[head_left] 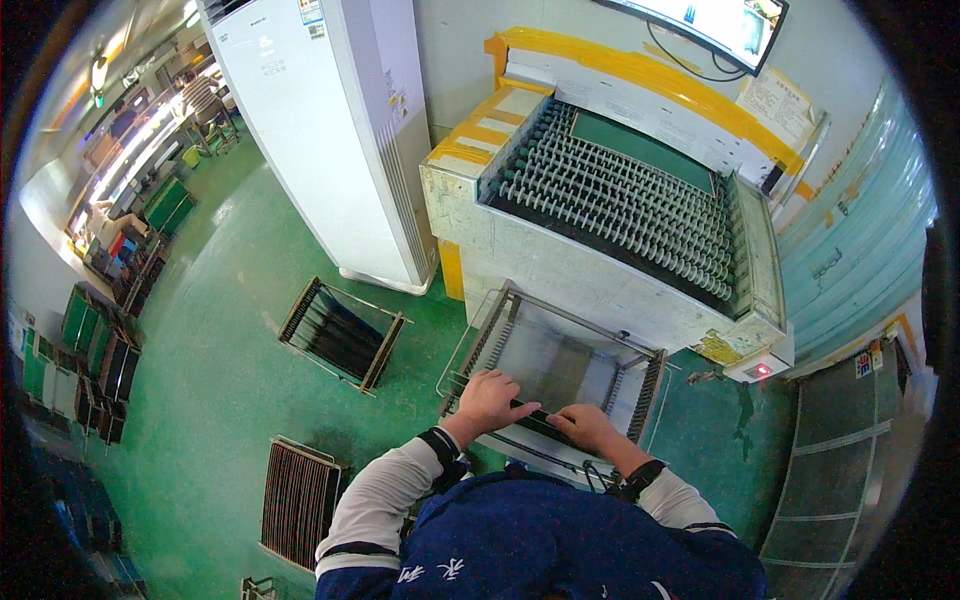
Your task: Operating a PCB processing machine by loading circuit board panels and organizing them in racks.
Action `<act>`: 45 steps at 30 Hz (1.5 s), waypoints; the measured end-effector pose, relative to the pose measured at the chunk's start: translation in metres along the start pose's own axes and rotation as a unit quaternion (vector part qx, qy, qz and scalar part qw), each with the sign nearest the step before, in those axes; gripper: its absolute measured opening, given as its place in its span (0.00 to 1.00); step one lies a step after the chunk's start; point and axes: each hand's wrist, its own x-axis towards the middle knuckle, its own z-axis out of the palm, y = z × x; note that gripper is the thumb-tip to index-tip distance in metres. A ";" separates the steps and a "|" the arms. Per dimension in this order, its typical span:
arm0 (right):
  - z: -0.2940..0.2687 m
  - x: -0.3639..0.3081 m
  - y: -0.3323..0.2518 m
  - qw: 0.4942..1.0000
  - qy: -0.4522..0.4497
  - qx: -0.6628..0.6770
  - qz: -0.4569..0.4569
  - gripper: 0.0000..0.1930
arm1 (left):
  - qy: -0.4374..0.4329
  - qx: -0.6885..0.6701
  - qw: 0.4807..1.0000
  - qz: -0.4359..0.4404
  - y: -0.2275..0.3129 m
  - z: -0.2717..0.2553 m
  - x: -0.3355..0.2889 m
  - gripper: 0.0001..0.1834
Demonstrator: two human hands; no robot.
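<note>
My left hand [488, 404] and my right hand [590, 430] are close together over the near side of a metal slotted rack [650, 400]. Between them runs the top edge of a dark thin panel [532, 424]. Both hands appear closed on it, thumbs on top, though the fingertips are partly hidden. Toothed bars line the rack's two sides, and a greyish sheet-like surface [560, 365] shows inside it. Just beyond the rack stands a roller conveyor machine [610, 200], with a green panel [640, 148] at the far end of its rollers.
Left of me, a rack of dark panels [345, 335] and another full rack [298, 495] stand on the green floor. A tall white cabinet unit [320, 130] is beside the machine. A monitor [715, 28] hangs above; a grey screened panel [835, 470] is at right.
</note>
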 end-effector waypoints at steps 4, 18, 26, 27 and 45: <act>0.001 -0.001 0.000 1.000 0.007 0.005 0.002 0.26 | -0.004 -0.002 1.000 -0.001 0.000 -0.001 0.000 0.32; 0.002 0.000 0.001 1.000 -0.009 0.009 0.025 0.24 | 0.002 0.000 1.000 -0.002 0.000 0.000 -0.001 0.32; 0.002 0.000 0.001 1.000 -0.007 0.009 0.022 0.25 | 0.001 0.000 1.000 -0.003 0.002 -0.001 -0.001 0.31; 0.002 0.000 0.000 1.000 -0.006 0.007 0.020 0.25 | 0.003 -0.001 1.000 -0.004 0.002 -0.002 -0.002 0.31; 0.001 -0.001 -0.001 1.000 -0.002 0.012 0.017 0.24 | 0.005 -0.005 1.000 0.000 0.001 -0.002 -0.001 0.31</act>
